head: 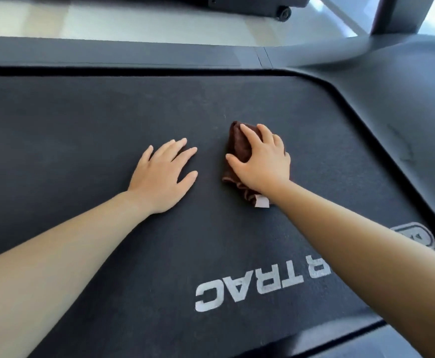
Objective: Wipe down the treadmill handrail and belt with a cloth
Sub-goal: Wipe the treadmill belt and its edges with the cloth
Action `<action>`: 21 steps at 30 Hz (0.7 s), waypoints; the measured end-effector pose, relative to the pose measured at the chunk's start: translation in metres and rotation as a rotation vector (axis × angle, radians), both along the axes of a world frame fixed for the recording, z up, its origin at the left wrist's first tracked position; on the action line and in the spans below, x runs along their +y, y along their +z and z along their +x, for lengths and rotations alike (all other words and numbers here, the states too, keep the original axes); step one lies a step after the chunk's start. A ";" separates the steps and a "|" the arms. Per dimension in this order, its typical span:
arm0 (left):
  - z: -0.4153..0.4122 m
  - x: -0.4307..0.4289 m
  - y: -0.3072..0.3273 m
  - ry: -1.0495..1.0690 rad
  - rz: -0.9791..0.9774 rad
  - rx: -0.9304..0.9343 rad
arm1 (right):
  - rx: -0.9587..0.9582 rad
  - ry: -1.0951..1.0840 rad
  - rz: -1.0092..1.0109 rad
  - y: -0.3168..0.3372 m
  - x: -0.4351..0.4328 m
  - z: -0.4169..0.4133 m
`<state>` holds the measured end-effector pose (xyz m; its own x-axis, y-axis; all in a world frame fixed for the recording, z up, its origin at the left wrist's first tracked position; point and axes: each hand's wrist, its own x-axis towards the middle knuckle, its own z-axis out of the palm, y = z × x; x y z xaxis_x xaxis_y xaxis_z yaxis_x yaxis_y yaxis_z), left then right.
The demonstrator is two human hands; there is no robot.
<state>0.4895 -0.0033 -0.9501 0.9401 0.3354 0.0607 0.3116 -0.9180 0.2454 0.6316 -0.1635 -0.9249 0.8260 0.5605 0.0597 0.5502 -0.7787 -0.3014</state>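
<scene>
The dark treadmill belt [82, 130] fills most of the view, with white lettering near the bottom. A bunched brown cloth [239, 146] with a small white tag lies on the belt right of centre. My right hand [261, 158] presses down on the cloth, fingers curled over it. To its left, my left hand [163, 174] rests flat on the bare belt with fingers spread and nothing in it. No handrail is clearly visible.
A grey side rail [133, 54] runs along the far edge of the belt. The motor cover [405, 112] curves round at the right, with an upright post [392, 14] above it. Beyond lies pale floor [108, 21] and a wheeled dark machine base [283, 12].
</scene>
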 end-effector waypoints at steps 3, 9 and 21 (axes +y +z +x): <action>0.000 0.000 -0.003 0.009 -0.025 -0.034 | -0.050 -0.019 -0.002 0.000 0.000 -0.012; -0.007 0.003 -0.007 -0.029 -0.039 -0.053 | -0.082 0.118 0.074 -0.006 -0.027 -0.061; -0.013 -0.003 0.002 0.009 -0.051 -0.049 | -0.038 0.114 0.127 -0.005 0.026 -0.028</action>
